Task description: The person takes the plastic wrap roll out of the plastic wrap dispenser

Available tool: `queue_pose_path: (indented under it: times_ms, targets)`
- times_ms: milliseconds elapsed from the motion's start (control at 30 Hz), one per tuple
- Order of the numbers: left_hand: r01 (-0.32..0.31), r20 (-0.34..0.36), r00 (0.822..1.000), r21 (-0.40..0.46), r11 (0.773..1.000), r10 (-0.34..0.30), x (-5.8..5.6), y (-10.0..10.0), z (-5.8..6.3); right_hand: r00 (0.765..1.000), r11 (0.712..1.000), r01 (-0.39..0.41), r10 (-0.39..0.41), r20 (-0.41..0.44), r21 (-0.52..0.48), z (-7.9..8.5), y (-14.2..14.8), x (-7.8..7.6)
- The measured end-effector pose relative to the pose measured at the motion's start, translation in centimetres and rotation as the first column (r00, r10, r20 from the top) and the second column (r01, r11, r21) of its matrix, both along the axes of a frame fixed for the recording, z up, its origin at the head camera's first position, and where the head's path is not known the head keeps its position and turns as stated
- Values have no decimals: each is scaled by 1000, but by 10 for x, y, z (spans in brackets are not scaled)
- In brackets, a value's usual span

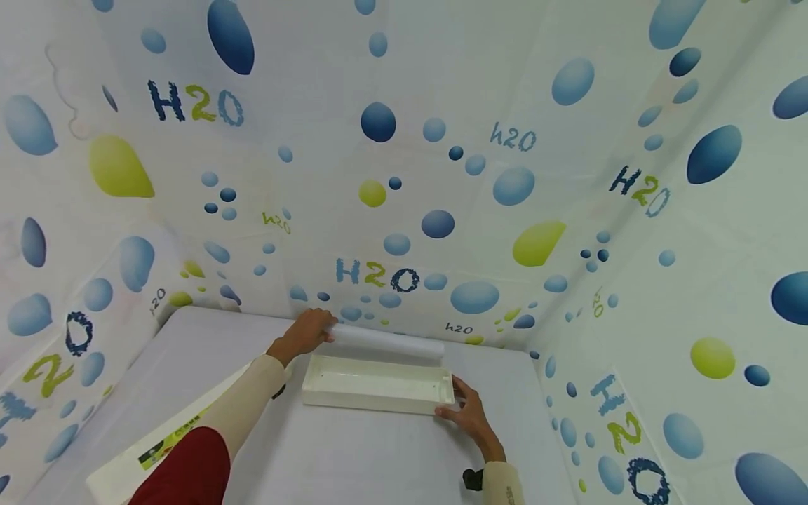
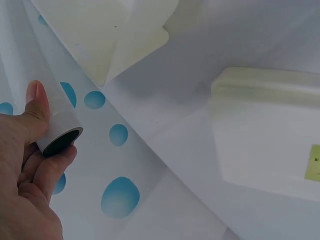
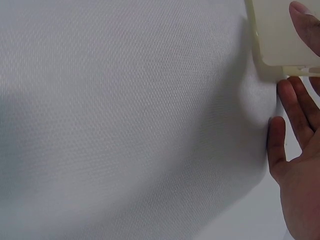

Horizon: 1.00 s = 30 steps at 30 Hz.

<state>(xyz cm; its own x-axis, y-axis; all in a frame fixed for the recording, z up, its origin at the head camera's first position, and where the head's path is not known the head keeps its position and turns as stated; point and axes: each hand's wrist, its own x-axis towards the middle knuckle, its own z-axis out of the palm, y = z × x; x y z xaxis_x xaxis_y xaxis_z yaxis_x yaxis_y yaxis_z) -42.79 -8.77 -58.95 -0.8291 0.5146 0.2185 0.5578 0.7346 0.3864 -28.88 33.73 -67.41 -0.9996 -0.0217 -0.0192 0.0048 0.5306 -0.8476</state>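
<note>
At the back of the table, my left hand (image 1: 308, 331) grips the left end of a whitish roll of plastic film (image 1: 388, 342). In the left wrist view the thumb of my left hand (image 2: 22, 170) lies along the roll (image 2: 57, 112), and its dark hollow core shows. Just in front of the roll stands a long, cream-white plastic box (image 1: 379, 401), open at the top. My right hand (image 1: 468, 414) holds its right end, thumb at the front corner. The right wrist view shows my right hand (image 3: 305, 150) at one corner of the box (image 3: 282, 35).
A long white lid-like piece (image 1: 120, 471) with a green and yellow label (image 1: 170, 442) lies at the left, partly behind my left sleeve. White sheeting covers the table (image 1: 353, 463). A wall (image 1: 315, 231) printed with drops rises right behind the roll.
</note>
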Motion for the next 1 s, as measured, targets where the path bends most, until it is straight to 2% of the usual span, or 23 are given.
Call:
queue_pose_path:
  times_ms: [167,333,400,567,867,1000]
  targets:
    - [-37,76,996,-24,999,39,-9,6,-7,1000,1000,-5,5,-5,-10,3,2,1]
    - [-26,117,993,-12,1000,27,-13,5,-16,1000,1000,-2,2,-9,-6,5,1,2]
    - [-16,127,992,-9,1000,17,-13,3,-19,1000,1000,0,0,-11,-15,6,0,3]
    - [-38,183,982,-39,998,45,-12,-2,-24,1000,999,-18,18,-16,-39,4,-2,5]
    - [-47,284,958,-16,999,50,-6,-1,-24,1000,1000,-9,8,-10,-27,3,-1,4]
    - [-33,281,959,-32,999,40,-4,-3,-26,1000,1000,-11,11,-3,-20,3,-1,3]
